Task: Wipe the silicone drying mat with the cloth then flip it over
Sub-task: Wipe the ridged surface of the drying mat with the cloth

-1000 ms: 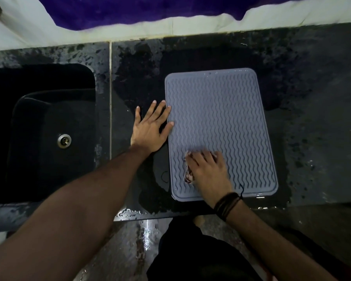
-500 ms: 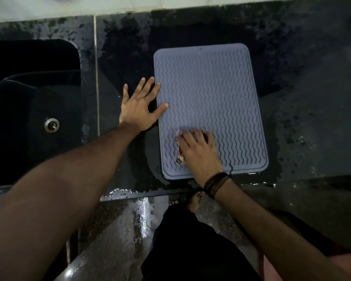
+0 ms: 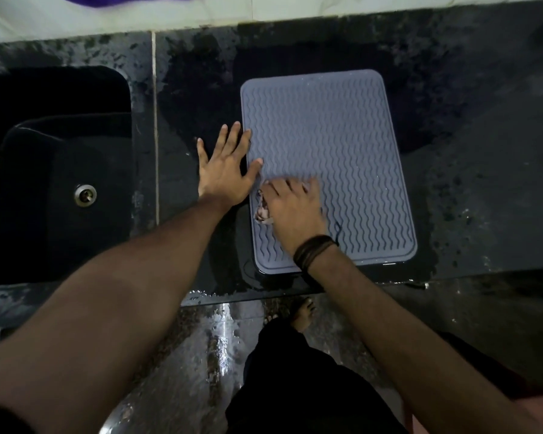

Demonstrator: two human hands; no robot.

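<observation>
Over the preceding second the right hand had moved up the silicone drying mat, from near the mat's front left corner toward its middle left, with the cloth under it. The left hand had kept its station at the mat's left edge. The mat's position on the tabletop showed no clear change. This was judged to be the wiping stage in progress, with most of the upper and right surface not yet covered and the flip not yet begun.

The left hand lay flat with fingers spread, palm on the tabletop, thumb and forefinger tip overlapping the mat's rim, grasping nothing. The right hand pressed down on the bunched cloth, fingers lightly bent over it; only a pale crumpled fringe showed at the thumb side. A dark corded band circled the right wrist.

The mat lay flat on the tabletop, right of the sink, its short edge near the front lip. It was a grey-blue rectangle with rounded corners, a raised border and rows of wavy ridges. The tabletop was dark speckled stone, wet and darkened around the mat. The sink was a black basin with a metal drain.
</observation>
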